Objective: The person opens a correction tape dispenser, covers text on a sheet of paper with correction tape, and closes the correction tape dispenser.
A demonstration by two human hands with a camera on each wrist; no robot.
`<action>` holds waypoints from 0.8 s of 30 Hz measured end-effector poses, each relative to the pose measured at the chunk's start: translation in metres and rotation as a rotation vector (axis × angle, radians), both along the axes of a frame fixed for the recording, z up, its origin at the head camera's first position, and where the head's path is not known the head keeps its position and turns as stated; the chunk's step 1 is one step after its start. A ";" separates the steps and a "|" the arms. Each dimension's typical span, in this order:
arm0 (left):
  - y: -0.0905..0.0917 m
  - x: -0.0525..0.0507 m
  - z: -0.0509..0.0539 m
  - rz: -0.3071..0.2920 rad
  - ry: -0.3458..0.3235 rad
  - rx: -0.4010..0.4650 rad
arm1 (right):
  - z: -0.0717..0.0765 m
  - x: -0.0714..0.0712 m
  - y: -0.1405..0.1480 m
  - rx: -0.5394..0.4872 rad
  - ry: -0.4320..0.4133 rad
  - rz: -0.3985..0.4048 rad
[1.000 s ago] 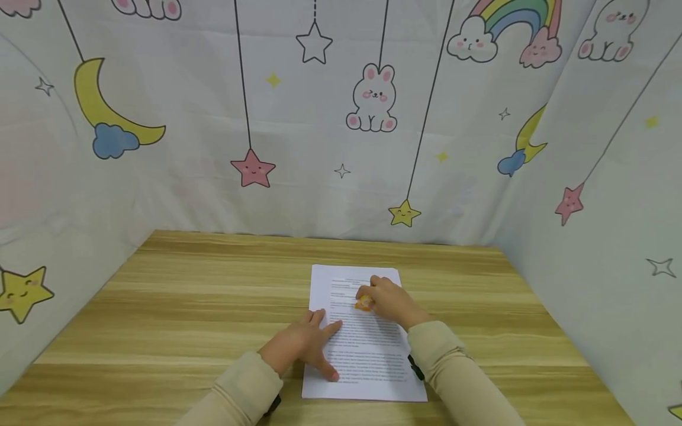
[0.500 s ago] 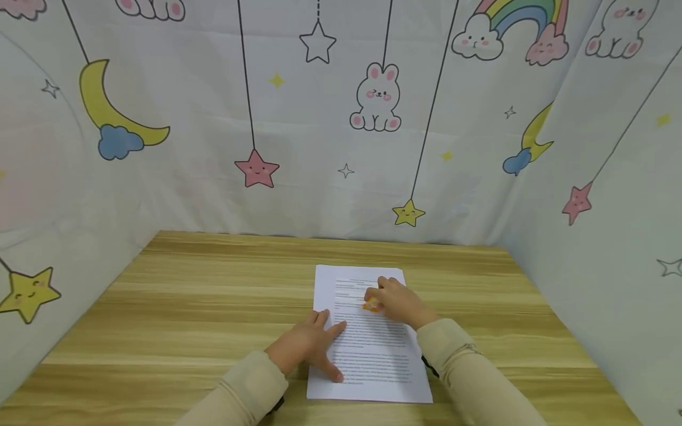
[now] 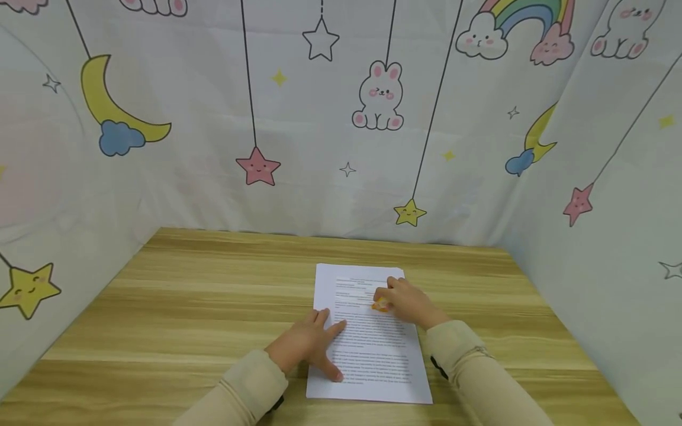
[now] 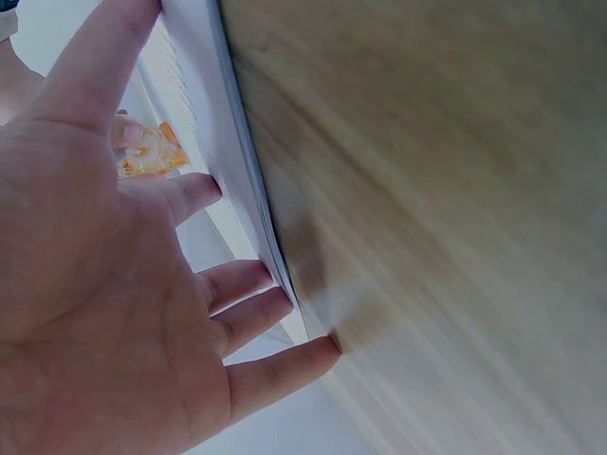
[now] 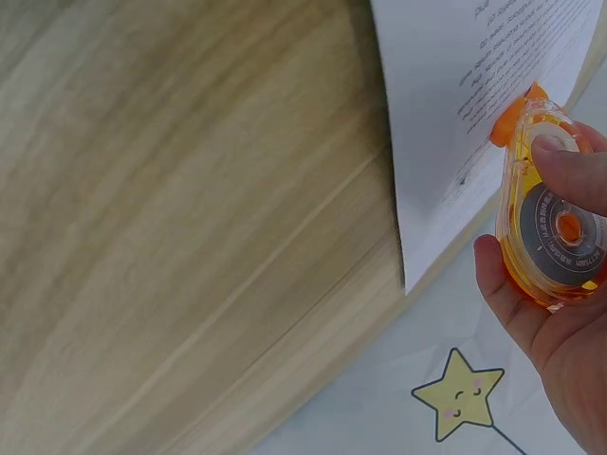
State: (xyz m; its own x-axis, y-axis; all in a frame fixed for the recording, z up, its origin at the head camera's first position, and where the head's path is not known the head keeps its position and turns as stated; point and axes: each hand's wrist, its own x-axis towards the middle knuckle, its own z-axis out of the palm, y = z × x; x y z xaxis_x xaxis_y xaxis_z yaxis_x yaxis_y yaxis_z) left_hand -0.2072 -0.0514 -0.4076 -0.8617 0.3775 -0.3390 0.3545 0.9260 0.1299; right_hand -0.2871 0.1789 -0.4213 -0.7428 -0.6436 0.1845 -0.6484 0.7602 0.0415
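The orange correction tape (image 5: pixel 560 237), gripped between the right hand's (image 3: pixel 409 303) thumb and fingers, touches the paper's (image 3: pixel 373 358) upper part, farther right than a second ago. The left hand (image 3: pixel 305 344), fingers spread wide, rests across the paper's left edge as before.

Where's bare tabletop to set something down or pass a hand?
Free: table between the left sleeve and left cloth wall; strip between the paper and back cloth wall; patch right of the paper, beyond the right sleeve.
Crowded: the paper, left hand spread over its left edge, right hand holding the orange tape dispenser.
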 end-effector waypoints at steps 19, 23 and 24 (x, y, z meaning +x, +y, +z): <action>0.003 -0.001 0.001 0.018 -0.027 -0.010 | 0.004 0.002 0.024 0.037 -0.016 -0.064; 0.003 0.000 0.002 0.017 -0.035 -0.012 | 0.002 0.004 0.032 0.018 0.004 -0.048; 0.003 0.000 0.002 0.018 -0.037 -0.010 | 0.001 0.004 0.034 0.013 0.008 -0.046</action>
State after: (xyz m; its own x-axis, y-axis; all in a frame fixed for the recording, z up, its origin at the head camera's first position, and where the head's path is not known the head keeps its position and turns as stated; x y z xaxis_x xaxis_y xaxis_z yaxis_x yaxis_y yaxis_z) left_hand -0.2070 -0.0487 -0.4053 -0.8552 0.3585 -0.3743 0.3331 0.9335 0.1328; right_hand -0.2831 0.2130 -0.4204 -0.7699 -0.6114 0.1827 -0.6126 0.7884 0.0568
